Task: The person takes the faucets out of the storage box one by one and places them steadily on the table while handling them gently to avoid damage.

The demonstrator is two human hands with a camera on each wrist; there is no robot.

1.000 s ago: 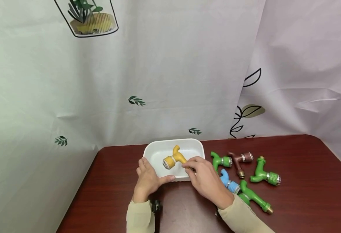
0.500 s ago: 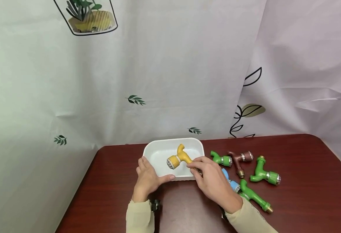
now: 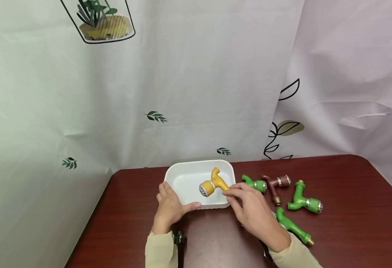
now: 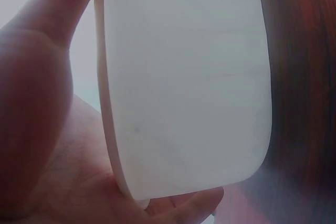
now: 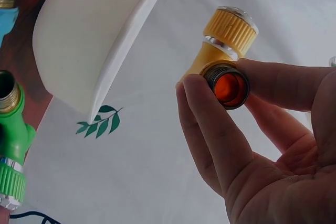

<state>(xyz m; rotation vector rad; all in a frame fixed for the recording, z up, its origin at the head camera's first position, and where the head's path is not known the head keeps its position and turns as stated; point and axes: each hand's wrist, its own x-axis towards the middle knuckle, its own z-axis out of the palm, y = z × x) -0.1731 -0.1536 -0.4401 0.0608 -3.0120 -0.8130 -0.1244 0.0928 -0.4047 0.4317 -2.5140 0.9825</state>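
My left hand (image 3: 169, 210) grips the near left corner of a white plastic tray (image 3: 184, 184), its thumb along the near rim and its fingers round the left side. In the left wrist view the tray's wall (image 4: 184, 87) fills the middle. With thumb and fingertips my right hand (image 3: 254, 212) pinches a yellow tap (image 3: 218, 181) by its threaded inlet end. The tap overlaps the tray's right part in the head view, its ribbed knob toward the left. The right wrist view shows the open threaded end (image 5: 229, 87) between the fingers.
Right of the tray on the dark red table (image 3: 350, 238) lie a small green tap (image 3: 255, 184), a brown tap (image 3: 276, 184) and two more green taps, one farther right (image 3: 304, 199) and one nearer (image 3: 293, 225). A blue tap is mostly hidden behind my right hand. A patterned cloth (image 3: 199, 93) hangs behind.
My right hand has moved right and slightly nearer with the yellow tap, from the tray's middle toward its right side, covering the blue tap. My left hand and the tray stay put.
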